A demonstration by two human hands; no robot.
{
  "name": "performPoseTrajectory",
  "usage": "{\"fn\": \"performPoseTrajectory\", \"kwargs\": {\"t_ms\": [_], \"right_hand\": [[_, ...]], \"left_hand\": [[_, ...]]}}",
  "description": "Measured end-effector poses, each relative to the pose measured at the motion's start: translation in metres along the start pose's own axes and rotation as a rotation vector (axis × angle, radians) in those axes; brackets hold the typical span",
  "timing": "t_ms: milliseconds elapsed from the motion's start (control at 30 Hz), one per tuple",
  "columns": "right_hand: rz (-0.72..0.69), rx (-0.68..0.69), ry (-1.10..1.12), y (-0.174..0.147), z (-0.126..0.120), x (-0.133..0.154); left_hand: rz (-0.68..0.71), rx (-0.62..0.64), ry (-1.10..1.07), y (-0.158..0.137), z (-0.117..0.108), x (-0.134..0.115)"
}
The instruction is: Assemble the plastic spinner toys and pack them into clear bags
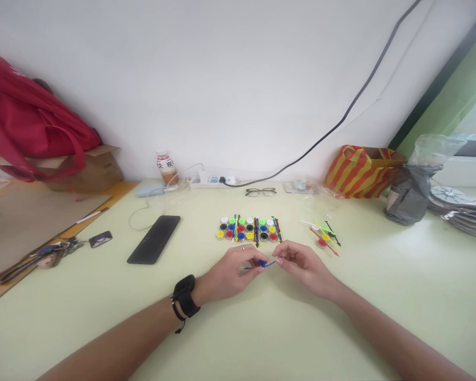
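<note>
My left hand (pixel 232 272), with a ring and a black wrist strap, pinches a small blue plastic piece (pixel 262 263) between thumb and fingers. From it a thin blue stick (pixel 271 263) runs towards my right hand (pixel 303 264), whose thumb and forefinger are closed on its end. Just beyond the hands lie rows of small round plastic pieces with coloured tops (pixel 241 228), with bundles of slim coloured arrows (pixel 256 232) between them. A loose group on the right includes a red round piece (pixel 321 242), a yellow one and several arrows.
On the left lie a black phone (pixel 154 239), a small card (pixel 100 239) and keys (pixel 67 245). Further back are a bottle (pixel 167 168), a power strip (pixel 212 181) and eyeglasses (pixel 261 191). A striped bag (pixel 359 172) and a grey bag (pixel 410 193) stand right.
</note>
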State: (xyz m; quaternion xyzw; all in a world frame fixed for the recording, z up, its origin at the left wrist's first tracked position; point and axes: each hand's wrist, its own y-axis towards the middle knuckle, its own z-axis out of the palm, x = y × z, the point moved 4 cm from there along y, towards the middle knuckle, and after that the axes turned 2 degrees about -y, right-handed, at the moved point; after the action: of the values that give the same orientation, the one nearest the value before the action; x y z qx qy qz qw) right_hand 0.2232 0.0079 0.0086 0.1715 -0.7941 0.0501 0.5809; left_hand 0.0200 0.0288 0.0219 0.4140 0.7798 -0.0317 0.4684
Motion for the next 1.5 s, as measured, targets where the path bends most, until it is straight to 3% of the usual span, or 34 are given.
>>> {"fn": "performPoseTrajectory", "kwargs": {"t_ms": [233, 500, 733, 900, 1133, 1300, 1400, 1500], "right_hand": [[-0.002, 0.022, 0.025, 0.0, 0.0, -0.002], [-0.028, -0.014, 0.083, 0.002, -0.004, -0.005], [-0.166, -0.116, -0.264, -0.005, -0.008, -0.003], [-0.247, -0.128, -0.265, -0.011, -0.003, -0.001], [-0.154, 0.108, -0.288, -0.005, 0.002, 0.004], [-0.228, -0.128, -0.462, 0.001, -0.019, 0.005], [-0.243, -0.373, -0.699, 0.005, -0.049, -0.006], [-0.128, -0.579, -0.913, 0.005, -0.088, -0.029]], "left_hand": [[0.01, 0.03, -0.024, 0.0, 0.001, -0.004], [-0.094, 0.034, -0.273, 0.0, 0.008, -0.003], [-0.177, -0.077, -0.394, 0.002, 0.004, 0.007], [-0.192, -0.097, -0.454, 0.004, 0.003, 0.008], [-0.216, -0.132, -0.459, 0.003, 0.002, 0.015], [-0.208, -0.129, -0.488, 0.002, 0.003, 0.017], [-0.248, -0.17, -0.552, 0.002, 0.002, 0.021], [-0.289, -0.203, -0.632, 0.003, -0.001, 0.027]]}}
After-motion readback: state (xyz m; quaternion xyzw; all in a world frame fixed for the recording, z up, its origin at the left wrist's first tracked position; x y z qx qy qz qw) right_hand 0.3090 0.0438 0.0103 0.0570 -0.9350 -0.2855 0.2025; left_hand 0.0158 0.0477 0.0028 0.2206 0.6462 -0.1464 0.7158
